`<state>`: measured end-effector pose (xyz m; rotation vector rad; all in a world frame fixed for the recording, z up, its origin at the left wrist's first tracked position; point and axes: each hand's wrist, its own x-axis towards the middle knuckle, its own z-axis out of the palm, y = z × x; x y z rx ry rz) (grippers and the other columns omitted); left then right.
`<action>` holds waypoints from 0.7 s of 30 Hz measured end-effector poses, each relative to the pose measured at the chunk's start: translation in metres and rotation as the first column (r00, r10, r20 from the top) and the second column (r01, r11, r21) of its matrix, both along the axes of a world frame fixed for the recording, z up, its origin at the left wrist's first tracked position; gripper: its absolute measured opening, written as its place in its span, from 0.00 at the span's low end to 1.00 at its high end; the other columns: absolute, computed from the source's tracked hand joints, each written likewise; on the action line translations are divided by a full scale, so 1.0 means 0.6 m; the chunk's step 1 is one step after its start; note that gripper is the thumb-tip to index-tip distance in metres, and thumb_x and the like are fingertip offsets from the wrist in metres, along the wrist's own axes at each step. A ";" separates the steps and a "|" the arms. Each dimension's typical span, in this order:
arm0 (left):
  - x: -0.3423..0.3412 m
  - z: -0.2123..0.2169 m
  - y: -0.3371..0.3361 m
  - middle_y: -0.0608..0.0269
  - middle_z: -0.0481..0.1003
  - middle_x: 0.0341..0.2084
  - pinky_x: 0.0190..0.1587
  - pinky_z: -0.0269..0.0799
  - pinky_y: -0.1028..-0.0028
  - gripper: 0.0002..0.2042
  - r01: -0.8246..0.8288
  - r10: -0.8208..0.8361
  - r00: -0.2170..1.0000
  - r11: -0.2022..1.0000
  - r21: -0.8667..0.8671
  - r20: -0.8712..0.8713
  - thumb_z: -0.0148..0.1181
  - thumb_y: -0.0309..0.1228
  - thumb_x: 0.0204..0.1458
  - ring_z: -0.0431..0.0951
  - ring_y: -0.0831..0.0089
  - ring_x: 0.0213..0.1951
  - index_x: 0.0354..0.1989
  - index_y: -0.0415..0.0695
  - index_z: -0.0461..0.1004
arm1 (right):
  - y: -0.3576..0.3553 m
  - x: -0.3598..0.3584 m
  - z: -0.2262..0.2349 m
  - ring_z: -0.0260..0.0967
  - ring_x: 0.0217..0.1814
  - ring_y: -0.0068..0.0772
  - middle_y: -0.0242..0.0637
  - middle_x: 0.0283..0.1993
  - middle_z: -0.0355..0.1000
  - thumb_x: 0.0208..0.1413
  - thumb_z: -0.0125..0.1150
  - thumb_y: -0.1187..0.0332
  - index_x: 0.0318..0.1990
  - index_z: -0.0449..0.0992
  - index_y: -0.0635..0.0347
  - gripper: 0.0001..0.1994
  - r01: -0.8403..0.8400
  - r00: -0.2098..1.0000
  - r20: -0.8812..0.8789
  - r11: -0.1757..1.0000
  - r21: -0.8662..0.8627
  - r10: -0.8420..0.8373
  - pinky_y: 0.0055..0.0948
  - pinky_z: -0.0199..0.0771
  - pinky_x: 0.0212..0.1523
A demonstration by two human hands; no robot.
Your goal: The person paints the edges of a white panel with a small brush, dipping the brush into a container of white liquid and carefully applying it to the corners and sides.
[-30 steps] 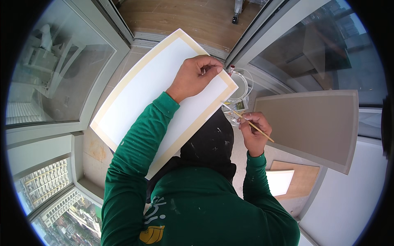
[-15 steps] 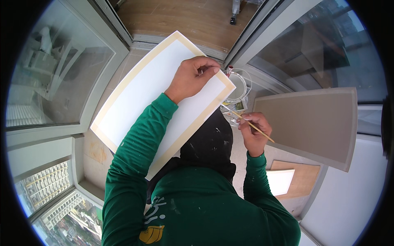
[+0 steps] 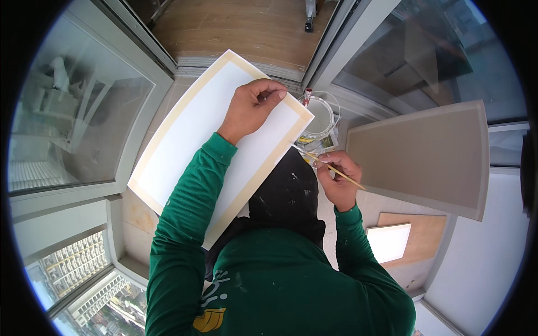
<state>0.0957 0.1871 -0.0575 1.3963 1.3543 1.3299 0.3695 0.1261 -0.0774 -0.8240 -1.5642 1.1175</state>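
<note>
A white panel (image 3: 196, 145) with a cream-coloured border lies slanted over my lap. My left hand (image 3: 252, 109) rests over its upper right part, fingers curled and closed at the border near the far edge. My right hand (image 3: 341, 179) pinches a thin paintbrush (image 3: 350, 180) with a pale wooden handle, its tip pointing up and left. That tip is close to the panel's right edge; whether they touch I cannot tell. Beyond the brush stands a white paint bucket (image 3: 320, 119) with a wire handle and a red-handled tool at its rim.
A large grey-beige panel (image 3: 420, 157) leans at the right. Below it, a smaller white panel (image 3: 388, 242) lies on a brown board (image 3: 423, 232). Glass doors (image 3: 84, 106) frame both sides, and a door track (image 3: 224, 66) crosses the far floor.
The panel and both my hands appear slightly further left in view, as does the bucket. My right hand still holds the paintbrush, and my left hand stays at the panel's edge.
</note>
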 end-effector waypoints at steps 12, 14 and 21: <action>0.001 0.004 -0.001 0.67 0.84 0.34 0.42 0.75 0.77 0.08 -0.013 0.013 1.000 1.000 -0.018 0.026 0.68 0.29 0.65 0.77 0.82 0.35 0.47 0.38 0.84 | -0.007 -0.006 -0.004 0.72 0.28 0.11 0.31 0.35 0.83 0.52 0.67 0.84 0.40 0.80 0.60 0.10 -0.062 0.997 0.042 0.998 -0.014 0.063 0.16 0.68 0.28; -0.002 0.000 0.000 0.67 0.83 0.34 0.42 0.75 0.78 0.08 -0.014 0.015 1.000 1.000 -0.010 0.017 0.68 0.29 0.65 0.78 0.82 0.35 0.48 0.38 0.84 | -0.001 -0.004 -0.008 0.72 0.27 0.11 0.31 0.35 0.83 0.52 0.67 0.84 0.40 0.80 0.60 0.10 -0.003 0.999 0.053 1.000 0.004 0.003 0.16 0.68 0.28; -0.001 0.005 -0.002 0.72 0.81 0.35 0.43 0.73 0.80 0.09 -0.003 0.003 1.000 0.998 -0.059 -0.005 0.66 0.29 0.67 0.74 0.85 0.36 0.49 0.37 0.83 | 0.026 0.005 -0.026 0.69 0.27 0.11 0.29 0.32 0.79 0.52 0.67 0.84 0.41 0.80 0.60 0.11 0.106 0.994 0.032 0.993 0.045 -0.108 0.17 0.68 0.29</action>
